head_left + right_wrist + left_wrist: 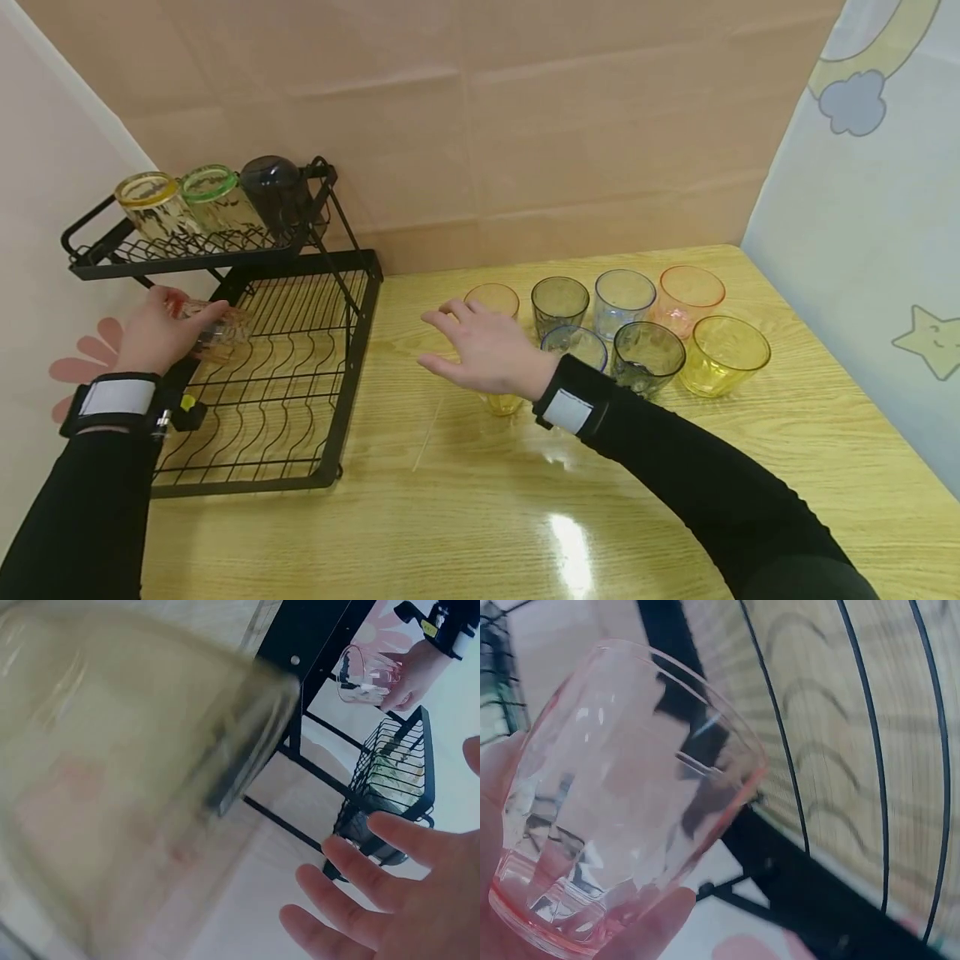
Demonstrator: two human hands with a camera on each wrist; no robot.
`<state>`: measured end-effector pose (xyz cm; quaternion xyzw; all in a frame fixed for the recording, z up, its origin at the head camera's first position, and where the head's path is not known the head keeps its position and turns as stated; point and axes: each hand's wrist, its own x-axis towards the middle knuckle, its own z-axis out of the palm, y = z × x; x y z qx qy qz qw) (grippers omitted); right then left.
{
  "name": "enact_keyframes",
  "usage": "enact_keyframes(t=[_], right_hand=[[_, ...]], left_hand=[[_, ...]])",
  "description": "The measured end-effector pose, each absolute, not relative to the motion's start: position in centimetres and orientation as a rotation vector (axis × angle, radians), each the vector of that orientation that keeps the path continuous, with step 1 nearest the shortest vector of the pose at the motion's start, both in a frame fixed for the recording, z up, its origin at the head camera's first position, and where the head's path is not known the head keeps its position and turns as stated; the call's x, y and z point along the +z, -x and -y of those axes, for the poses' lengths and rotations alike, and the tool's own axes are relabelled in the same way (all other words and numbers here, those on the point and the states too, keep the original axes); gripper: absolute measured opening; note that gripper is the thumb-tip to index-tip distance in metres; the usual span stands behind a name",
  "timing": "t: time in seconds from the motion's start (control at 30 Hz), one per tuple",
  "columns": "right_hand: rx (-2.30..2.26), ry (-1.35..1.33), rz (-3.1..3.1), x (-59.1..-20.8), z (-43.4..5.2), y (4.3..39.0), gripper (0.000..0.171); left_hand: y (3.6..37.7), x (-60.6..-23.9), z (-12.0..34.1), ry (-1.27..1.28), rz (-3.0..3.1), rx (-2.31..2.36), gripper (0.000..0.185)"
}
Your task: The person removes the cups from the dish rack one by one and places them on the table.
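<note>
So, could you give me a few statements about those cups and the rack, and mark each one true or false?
1. The left hand holds a pink cup over the rack's lower tier. True.
2. The right hand grips a blue cup. False: its fingers are spread open, holding nothing.
3. Three cups lie on the upper tier. True.
4. The cups on the table are stacked in one tower. False: they stand singly, side by side.

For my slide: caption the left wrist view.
Left hand holds a pink glass beside the black wire rack.
</note>
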<state>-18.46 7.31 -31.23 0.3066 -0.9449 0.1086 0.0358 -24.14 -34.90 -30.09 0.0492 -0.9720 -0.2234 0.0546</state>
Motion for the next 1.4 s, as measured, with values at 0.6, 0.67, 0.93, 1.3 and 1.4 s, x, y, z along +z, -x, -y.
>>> enact_keyframes(t=[0.6, 0.67, 0.93, 1.3, 1.4], right_hand=[[1.108, -0.84, 2.505, -34.4, -3.8, 17.5, 0.061], [1.202, -0.825, 2.429, -34.5, -3.3, 17.4, 0.066], [1.467, -0.773, 2.296, -34.3, -1.7, 16.6, 0.094], [1.615, -0.71, 2.112, -33.7, -2.8, 16.1, 0.061], [1.471, -0.809, 2.108, -33.3, -4.2, 16.0, 0.054]], left_hand=[[20.3, -30.7, 27.2, -0.009, 2.35, -1.913, 0.019], [19.6, -30.9, 25.4, 0.043, 2.257, -2.063, 0.019], [16.5, -31.6, 16.7, 0.037, 2.227, -2.273, 0.029], [14.7, -32.0, 12.3, 0.083, 2.211, -2.393, 0.03], [14.8, -31.8, 13.2, 0.318, 2.396, -2.234, 0.039]])
